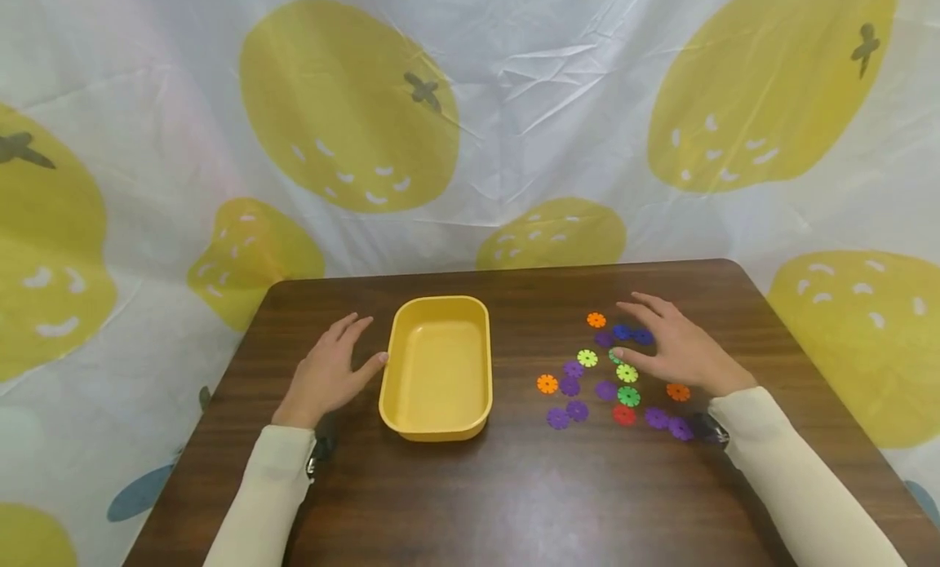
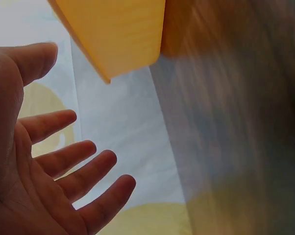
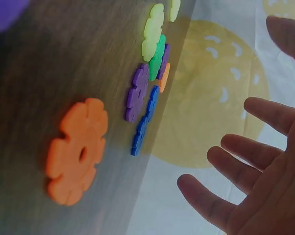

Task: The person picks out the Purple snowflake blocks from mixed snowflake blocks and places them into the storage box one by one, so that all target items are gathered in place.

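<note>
A yellow plastic tub (image 1: 441,363) with rounded corners stands left of the table's middle, nothing inside it. Beside its left wall is my left hand (image 1: 330,375), fingers spread and thumb tip close to the rim; the left wrist view shows the palm holding nothing and the tub's side (image 2: 113,34) above. Over the right part of the table hovers my right hand (image 1: 683,347), fingers apart and holding nothing. Below and left of it lie several flower-shaped plastic discs, among them a red disc (image 1: 624,414), an orange disc (image 3: 78,152) and a blue disc (image 3: 145,122).
The discs lie scattered on a dark wooden table (image 1: 514,493), among them an orange one (image 1: 547,383) nearest the tub and a purple pair (image 1: 679,428) by the right wrist. Behind the table hangs a white curtain (image 1: 507,143) printed with yellow fruit.
</note>
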The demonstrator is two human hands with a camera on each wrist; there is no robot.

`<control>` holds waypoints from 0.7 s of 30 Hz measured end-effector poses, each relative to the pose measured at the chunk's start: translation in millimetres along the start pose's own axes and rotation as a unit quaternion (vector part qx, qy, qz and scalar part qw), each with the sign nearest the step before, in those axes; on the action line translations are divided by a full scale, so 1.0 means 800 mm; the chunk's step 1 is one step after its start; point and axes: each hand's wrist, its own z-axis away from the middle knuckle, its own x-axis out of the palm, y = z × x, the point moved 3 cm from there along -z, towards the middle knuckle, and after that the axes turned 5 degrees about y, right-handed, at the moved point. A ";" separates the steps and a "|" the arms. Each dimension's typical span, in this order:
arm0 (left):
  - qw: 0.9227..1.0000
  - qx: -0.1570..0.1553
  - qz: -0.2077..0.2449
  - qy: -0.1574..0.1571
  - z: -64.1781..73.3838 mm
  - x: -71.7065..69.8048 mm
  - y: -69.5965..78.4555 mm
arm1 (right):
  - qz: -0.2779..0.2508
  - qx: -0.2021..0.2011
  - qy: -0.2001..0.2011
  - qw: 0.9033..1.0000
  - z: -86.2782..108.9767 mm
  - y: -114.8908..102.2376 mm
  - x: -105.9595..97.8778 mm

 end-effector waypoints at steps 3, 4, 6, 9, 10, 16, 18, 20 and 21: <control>1.000 0.005 0.027 0.008 0.003 0.003 0.002 | -0.021 -0.003 0.006 1.000 0.005 0.002 -0.002; 0.999 0.007 0.036 0.012 0.004 0.003 0.003 | -0.025 -0.008 0.008 1.000 0.006 0.002 -0.002; 0.998 0.008 0.055 0.019 0.006 0.006 0.004 | -0.034 -0.014 0.014 0.999 0.009 0.003 -0.003; 0.996 0.005 0.083 0.024 0.007 0.009 0.004 | -0.051 -0.023 0.031 0.998 0.014 0.004 -0.006; 0.995 0.003 0.093 0.025 0.008 0.011 0.004 | -0.056 -0.025 0.037 0.997 0.016 0.004 -0.006; 0.986 -0.019 0.166 0.026 0.015 0.018 0.006 | -0.066 -0.025 0.054 0.996 0.028 0.007 -0.013; 0.982 -0.028 0.186 0.024 0.018 0.018 0.007 | -0.069 -0.022 0.053 0.996 0.030 0.009 -0.015; 0.977 -0.042 0.208 0.020 0.021 0.020 0.008 | -0.071 -0.019 0.046 0.996 0.033 0.010 -0.015; 0.974 -0.051 0.220 0.016 0.022 0.021 0.009 | -0.074 -0.015 0.042 0.996 0.035 0.011 -0.016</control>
